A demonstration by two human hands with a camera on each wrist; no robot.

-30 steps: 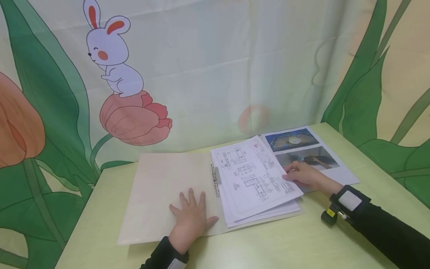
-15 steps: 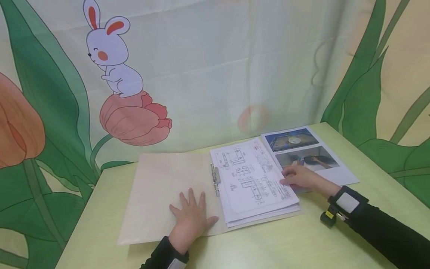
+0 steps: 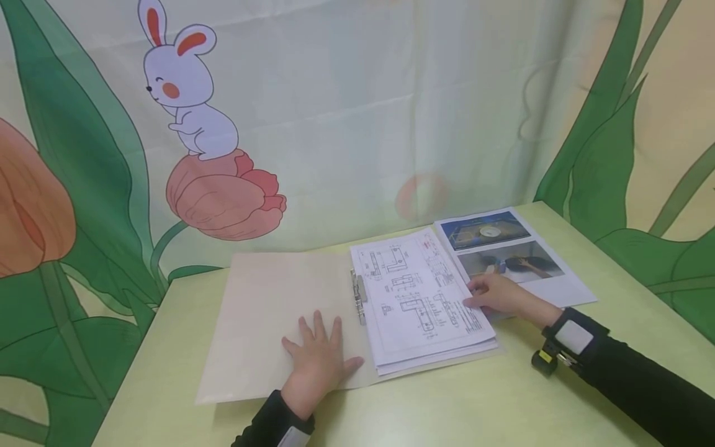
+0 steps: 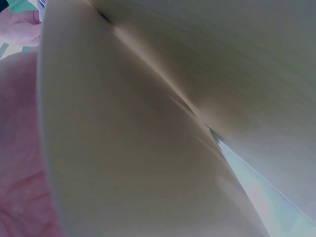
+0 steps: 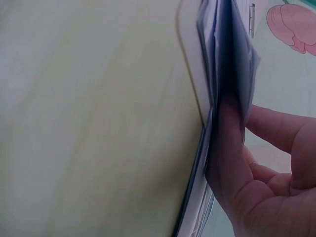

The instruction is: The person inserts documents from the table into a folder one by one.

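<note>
A beige cardboard folder (image 3: 268,310) lies open on the pale yellow-green surface (image 3: 424,413). On its right half are white rectangular drawing sheets (image 3: 413,298), with a silver metal clip (image 3: 358,298) along their left edge. The left hand (image 3: 315,366) rests on the left half; the right hand (image 3: 494,293) is at the sheets' right edge, before a white rectangular photo page (image 3: 514,239).

A pale yellow-green table (image 3: 436,406) stands against a printed cloth (image 3: 346,143). The cloth shows a white rabbit (image 3: 206,130) on a pink tulip (image 3: 223,202), between broad green leaves (image 3: 606,164).
</note>
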